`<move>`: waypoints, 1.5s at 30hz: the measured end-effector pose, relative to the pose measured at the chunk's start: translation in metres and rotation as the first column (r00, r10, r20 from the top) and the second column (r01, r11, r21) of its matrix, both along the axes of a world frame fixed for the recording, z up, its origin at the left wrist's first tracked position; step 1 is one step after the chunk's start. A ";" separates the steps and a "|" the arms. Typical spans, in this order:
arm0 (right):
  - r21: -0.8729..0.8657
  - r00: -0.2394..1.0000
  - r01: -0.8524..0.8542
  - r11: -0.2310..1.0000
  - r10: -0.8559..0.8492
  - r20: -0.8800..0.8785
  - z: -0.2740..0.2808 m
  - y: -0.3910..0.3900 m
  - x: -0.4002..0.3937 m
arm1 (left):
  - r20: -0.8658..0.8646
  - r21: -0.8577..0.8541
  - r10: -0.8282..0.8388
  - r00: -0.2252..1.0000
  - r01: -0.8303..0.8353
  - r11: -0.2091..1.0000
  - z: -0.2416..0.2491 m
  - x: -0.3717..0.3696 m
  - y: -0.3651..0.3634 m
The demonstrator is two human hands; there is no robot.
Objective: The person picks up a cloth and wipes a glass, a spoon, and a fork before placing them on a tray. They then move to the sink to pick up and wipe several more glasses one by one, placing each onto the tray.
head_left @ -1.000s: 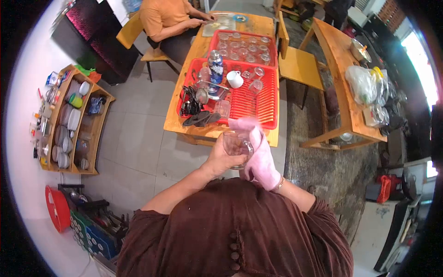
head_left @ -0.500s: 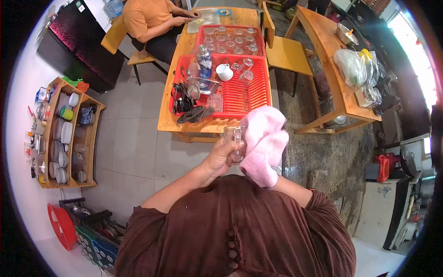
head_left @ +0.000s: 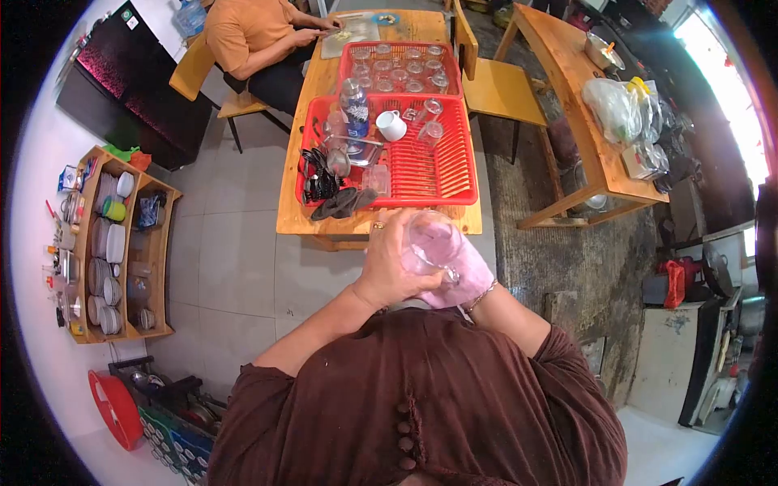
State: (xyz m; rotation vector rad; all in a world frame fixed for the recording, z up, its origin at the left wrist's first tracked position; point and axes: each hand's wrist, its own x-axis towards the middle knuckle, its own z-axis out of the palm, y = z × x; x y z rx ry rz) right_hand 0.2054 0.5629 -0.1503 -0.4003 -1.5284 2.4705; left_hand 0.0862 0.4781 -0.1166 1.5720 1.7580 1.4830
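My left hand [head_left: 386,266] is closed round a clear glass mug [head_left: 428,236], held in front of my chest and tilted so that its round opening shows. A pink cloth [head_left: 472,266] lies against the mug's right side and underside. My right hand [head_left: 476,298] is behind and under this cloth, holding it to the glass. The cloth hides its fingers; only the wrist with a bracelet shows clearly.
Ahead, a wooden table [head_left: 285,212] bears a red dish rack [head_left: 454,166] with a white mug [head_left: 391,125], a blue bottle [head_left: 355,109] and cutlery. Behind it, a red basket [head_left: 344,61] holds several glasses. A person in orange [head_left: 247,36] sits at the far left.
The glass mug has turned from upright to tilted, its opening now facing me. The cloth and my right hand have moved down and left, closer round the mug.
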 end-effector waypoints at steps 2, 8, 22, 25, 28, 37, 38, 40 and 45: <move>0.834 0.965 0.218 0.506 0.014 -0.261 0.056 0.015 0.010 | -0.250 0.065 -0.002 0.968 0.019 0.998 0.003 -0.003 0.001; 0.210 0.913 0.175 0.962 -0.238 0.330 0.005 0.022 0.015 | -0.031 0.051 -0.092 0.995 0.093 0.994 -0.010 -0.001 -0.006; 0.361 0.997 -0.080 0.929 0.075 0.027 0.067 0.037 -0.009 | -0.249 -0.419 -0.552 0.796 0.426 0.802 0.024 -0.016 0.008; 0.634 0.999 -0.018 0.773 0.042 -0.023 0.067 0.029 -0.008 | -0.334 -0.491 -0.493 0.803 0.298 0.819 0.029 -0.016 0.008; 0.557 0.975 -0.029 0.830 0.145 -0.166 0.052 0.037 0.006 | -0.429 -0.359 -0.432 0.793 0.289 0.887 0.028 -0.015 0.006; 0.935 0.914 -0.331 0.125 -0.205 0.351 0.065 0.027 0.022 | 0.045 -0.494 -0.476 0.879 0.433 0.754 0.040 -0.032 -0.002; 0.977 0.961 -0.198 0.074 -0.184 0.208 0.067 0.028 0.019 | 0.045 -0.494 -0.475 0.879 0.433 0.754 0.034 -0.038 0.000; 0.930 0.905 -0.355 0.096 -0.217 0.367 0.088 0.024 -0.003 | 0.398 -0.408 -0.627 0.669 0.742 0.533 0.006 -0.051 0.005; 0.351 0.997 0.080 0.933 -0.078 -0.021 0.081 0.002 0.010 | 0.790 -0.226 -0.528 0.311 0.949 0.221 -0.022 -0.060 0.012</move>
